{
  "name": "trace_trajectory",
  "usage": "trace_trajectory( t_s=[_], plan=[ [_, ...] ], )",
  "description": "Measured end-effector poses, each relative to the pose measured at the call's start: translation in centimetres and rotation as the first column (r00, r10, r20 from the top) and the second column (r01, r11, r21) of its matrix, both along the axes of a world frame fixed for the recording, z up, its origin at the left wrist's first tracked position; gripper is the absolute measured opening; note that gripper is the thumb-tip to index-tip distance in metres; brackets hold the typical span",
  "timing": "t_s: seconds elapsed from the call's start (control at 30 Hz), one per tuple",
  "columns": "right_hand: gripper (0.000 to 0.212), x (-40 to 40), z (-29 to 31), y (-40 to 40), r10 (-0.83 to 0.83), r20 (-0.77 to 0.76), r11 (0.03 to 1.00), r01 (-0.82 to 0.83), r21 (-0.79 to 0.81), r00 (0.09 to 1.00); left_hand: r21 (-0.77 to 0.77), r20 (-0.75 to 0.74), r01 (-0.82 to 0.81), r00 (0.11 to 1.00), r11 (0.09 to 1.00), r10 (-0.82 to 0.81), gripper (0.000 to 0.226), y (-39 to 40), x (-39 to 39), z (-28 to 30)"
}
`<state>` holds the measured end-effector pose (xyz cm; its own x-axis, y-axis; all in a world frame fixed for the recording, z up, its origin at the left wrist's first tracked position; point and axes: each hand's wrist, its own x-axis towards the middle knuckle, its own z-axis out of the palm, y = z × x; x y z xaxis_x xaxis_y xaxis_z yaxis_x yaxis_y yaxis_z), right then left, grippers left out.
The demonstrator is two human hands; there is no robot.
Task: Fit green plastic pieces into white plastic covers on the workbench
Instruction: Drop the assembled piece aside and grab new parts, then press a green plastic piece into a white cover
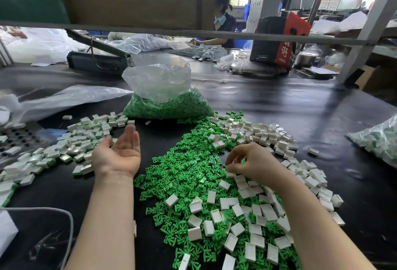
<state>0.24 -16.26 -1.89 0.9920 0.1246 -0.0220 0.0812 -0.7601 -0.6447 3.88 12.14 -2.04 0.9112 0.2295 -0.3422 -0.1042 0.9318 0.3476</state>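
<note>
A heap of loose green plastic pieces [182,175] covers the middle of the black workbench [300,106]. White plastic covers [253,224] lie scattered over and to the right of it. My left hand [120,151] is palm up with straight fingers and holds nothing, beside a pile of fitted white covers [81,138] at the left. My right hand [253,162] hovers over the heap with curled fingertips at a white cover [231,174]; whether it pinches anything is hidden.
A clear bag of green pieces [167,100] stands behind the heap. Another bag of parts [380,143] lies at the right edge, loose plastic sheeting [64,100] at the left. A person [223,18] works at the far side, beyond a low shelf beam [193,32].
</note>
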Motion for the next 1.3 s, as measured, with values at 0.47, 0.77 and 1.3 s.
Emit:
trace_trajectory(
  t_s=[0.47, 0.77, 1.3],
  plan=[
    [0.006, 0.3, -0.6, -0.1, 0.071, 0.103, 0.984, -0.087, 0.158, 0.992, 0.877, -0.148, 0.355, 0.84, 0.323, -0.521, 0.012, -7.6, -1.8, 0.9],
    [0.016, 0.0, 0.5, 0.4, 0.075, 0.248, 0.765, -0.216, 0.607, 0.966, 0.879, -0.087, 0.396, 0.68, 0.265, -0.729, 0.036, -8.9, -2.4, 0.9],
    [0.04, 0.6, -2.0, 3.0, 0.16, 0.083, 0.944, -0.128, -0.305, 0.984, 0.833, 0.004, 0.365, 0.748, 0.416, -0.663, 0.03, -8.5, -2.2, 0.7]
  ],
)
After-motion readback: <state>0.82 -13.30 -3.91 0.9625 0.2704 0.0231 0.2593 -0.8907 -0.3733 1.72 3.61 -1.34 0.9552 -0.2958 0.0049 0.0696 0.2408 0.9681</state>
